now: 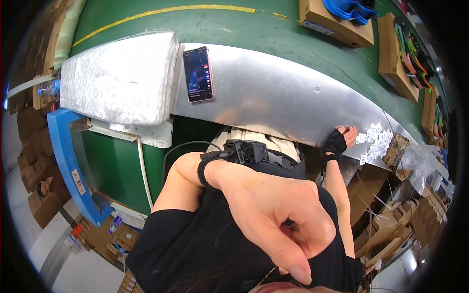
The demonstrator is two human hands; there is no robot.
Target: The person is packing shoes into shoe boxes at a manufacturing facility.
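Observation:
Close in front of my chest and chin, my left hand [278,215] is raised with its fingers curled in toward the thumb, and I see nothing in it. A black band circles that wrist. Over at the right edge of the long metal table [254,88], my right hand [339,140] rests in a black fingerless glove. Its bare fingers are loosely bent and apart, holding nothing. Right beside them lies a scatter of small white printed packets [376,144]. A phone [198,73] with a lit screen lies on the table beside a stack of clear plastic bags [119,78].
A blue frame [73,166] stands at my left. Cardboard boxes [337,27] with blue items and colourful straps stand beyond the table, on a green floor [220,22] with a yellow line. Clear plastic wrap [422,163] and flattened cardboard [395,224] are at the right.

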